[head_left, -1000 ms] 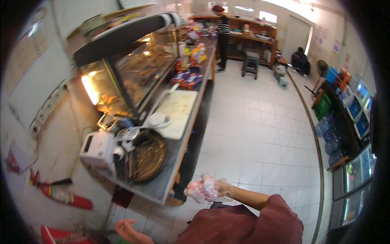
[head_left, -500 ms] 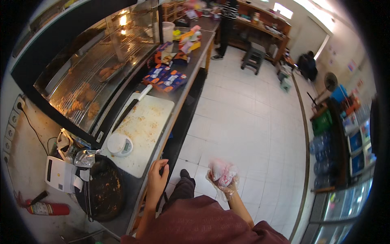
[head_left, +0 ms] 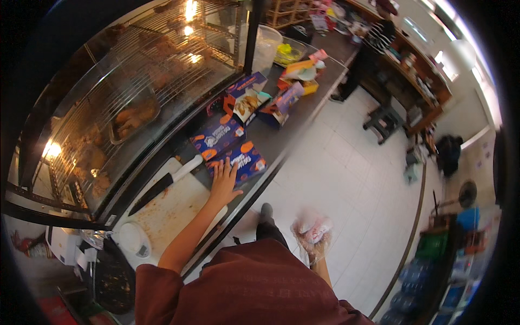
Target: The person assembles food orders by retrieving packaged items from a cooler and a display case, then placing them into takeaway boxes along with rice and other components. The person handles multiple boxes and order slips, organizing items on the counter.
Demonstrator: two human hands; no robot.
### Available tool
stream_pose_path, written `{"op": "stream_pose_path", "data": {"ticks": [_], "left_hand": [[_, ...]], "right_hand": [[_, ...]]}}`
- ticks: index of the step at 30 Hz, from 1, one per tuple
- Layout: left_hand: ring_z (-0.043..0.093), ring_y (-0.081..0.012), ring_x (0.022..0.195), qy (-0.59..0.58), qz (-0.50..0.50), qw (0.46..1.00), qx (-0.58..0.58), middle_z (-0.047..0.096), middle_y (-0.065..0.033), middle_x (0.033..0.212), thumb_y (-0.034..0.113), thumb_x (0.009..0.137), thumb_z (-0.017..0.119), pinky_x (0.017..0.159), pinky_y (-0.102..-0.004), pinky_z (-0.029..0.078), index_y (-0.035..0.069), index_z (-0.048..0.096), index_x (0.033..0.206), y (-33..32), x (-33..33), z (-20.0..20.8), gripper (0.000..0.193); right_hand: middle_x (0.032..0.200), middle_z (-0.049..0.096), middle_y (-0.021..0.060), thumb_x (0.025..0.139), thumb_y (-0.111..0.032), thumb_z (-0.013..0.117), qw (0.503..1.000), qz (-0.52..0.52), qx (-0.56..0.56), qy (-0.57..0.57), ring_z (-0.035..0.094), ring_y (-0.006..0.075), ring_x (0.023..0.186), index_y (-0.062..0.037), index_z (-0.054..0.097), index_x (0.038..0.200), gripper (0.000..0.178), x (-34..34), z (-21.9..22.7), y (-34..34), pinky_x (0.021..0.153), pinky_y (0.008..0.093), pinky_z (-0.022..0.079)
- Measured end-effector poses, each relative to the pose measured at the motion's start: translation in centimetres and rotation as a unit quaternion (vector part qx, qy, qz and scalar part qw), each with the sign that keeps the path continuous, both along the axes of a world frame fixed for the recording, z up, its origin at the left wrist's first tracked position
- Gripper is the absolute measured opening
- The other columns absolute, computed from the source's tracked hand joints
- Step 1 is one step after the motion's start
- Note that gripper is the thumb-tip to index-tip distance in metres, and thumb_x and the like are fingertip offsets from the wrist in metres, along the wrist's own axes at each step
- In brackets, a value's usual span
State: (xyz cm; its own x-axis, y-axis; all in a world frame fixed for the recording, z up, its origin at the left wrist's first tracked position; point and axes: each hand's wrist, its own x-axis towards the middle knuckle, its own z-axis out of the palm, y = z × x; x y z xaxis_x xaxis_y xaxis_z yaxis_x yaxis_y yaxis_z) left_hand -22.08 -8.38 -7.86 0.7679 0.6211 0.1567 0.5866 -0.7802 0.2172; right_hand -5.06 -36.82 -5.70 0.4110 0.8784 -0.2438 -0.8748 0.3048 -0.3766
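Observation:
My left hand [head_left: 222,187] reaches over the counter with its fingers spread, the fingertips on a flat purple-and-orange cardboard box [head_left: 250,158]. A second flat box [head_left: 218,134] of the same kind lies just beyond it. Close to my left wrist, a knife [head_left: 154,190] with a white handle and dark blade rests on the white cutting board [head_left: 187,203], which is strewn with crumbs. Over the floor on the right, my right hand [head_left: 311,248], in a clear plastic glove, is closed around a pinkish-white wrapped bundle [head_left: 314,226]; its contents cannot be made out.
A lit glass warmer [head_left: 162,105] with fried food on racks runs along the left. Opened boxes [head_left: 246,97] and a clear tub [head_left: 266,47] stand farther along the counter. A white scale [head_left: 131,239] sits by the board. A person [head_left: 374,46] stands at the far end, near a stool [head_left: 384,120].
My left hand has moved forward from the counter's edge onto the purple box, its fingers now spread. The view has shifted closer to the warmer. My right hand still holds the bundle.

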Motion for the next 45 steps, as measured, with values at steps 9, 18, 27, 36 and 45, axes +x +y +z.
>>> {"op": "stream_pose_path", "data": {"ticks": [9,18,27,36,45], "left_hand": [[0.038,-0.0368,0.122,-0.086,0.113,0.987,-0.074,0.044,-0.0177,0.128,0.022,0.074,0.068,0.103,-0.0494,0.028,0.003,0.048,0.122,-0.5,9.3,3.3,0.056],[0.038,-0.0277,0.124,-0.04,0.126,0.991,0.031,0.049,-0.013,0.12,0.016,0.077,0.062,0.104,-0.0479,0.028,0.004,0.057,0.104,10.3,28.0,-2.3,0.03],[0.055,-0.0302,0.098,-0.128,0.207,0.964,-0.106,0.055,-0.0131,0.108,0.014,0.076,0.064,0.084,-0.038,0.045,0.003,0.061,0.091,5.2,23.8,-0.4,0.018],[0.052,-0.0319,0.101,-0.33,0.378,0.86,0.093,0.051,-0.0182,0.11,0.026,0.074,0.071,0.085,-0.0374,0.043,0.002,0.047,0.115,14.8,20.5,9.4,0.053],[0.056,-0.0328,0.093,-0.202,0.262,0.944,0.008,0.057,-0.0137,0.1,0.027,0.082,0.062,0.079,-0.0413,0.045,0.003,0.053,0.108,23.6,19.1,8.9,0.037]], "right_hand": [[0.117,0.052,0.0125,0.063,-0.017,0.076,0.953,0.289,-0.042,-0.079,0.053,0.0277,0.108,-0.0049,0.042,0.122,0.069,26.4,-1.1,20.2,0.093,0.0408,0.045],[0.111,0.056,0.0089,0.078,-0.021,0.067,0.837,0.427,0.016,-0.342,0.057,0.0196,0.099,-0.0039,0.05,0.117,0.046,33.0,-4.8,40.4,0.085,0.032,0.048],[0.097,0.058,0.0051,0.082,-0.022,0.058,0.805,0.54,-0.089,-0.229,0.058,0.0177,0.087,-0.0076,0.054,0.098,0.022,27.1,-2.7,41.7,0.077,0.032,0.049],[0.093,0.06,0.0074,0.083,-0.025,0.054,0.762,0.562,-0.034,-0.318,0.058,0.0198,0.083,-0.0065,0.056,0.095,0.022,30.0,1.6,40.3,0.073,0.0354,0.048],[0.088,0.062,0.0096,0.084,-0.027,0.05,0.743,0.429,-0.03,-0.513,0.059,0.0219,0.08,-0.0053,0.059,0.091,0.025,19.7,2.1,46.9,0.07,0.0389,0.046]]}}
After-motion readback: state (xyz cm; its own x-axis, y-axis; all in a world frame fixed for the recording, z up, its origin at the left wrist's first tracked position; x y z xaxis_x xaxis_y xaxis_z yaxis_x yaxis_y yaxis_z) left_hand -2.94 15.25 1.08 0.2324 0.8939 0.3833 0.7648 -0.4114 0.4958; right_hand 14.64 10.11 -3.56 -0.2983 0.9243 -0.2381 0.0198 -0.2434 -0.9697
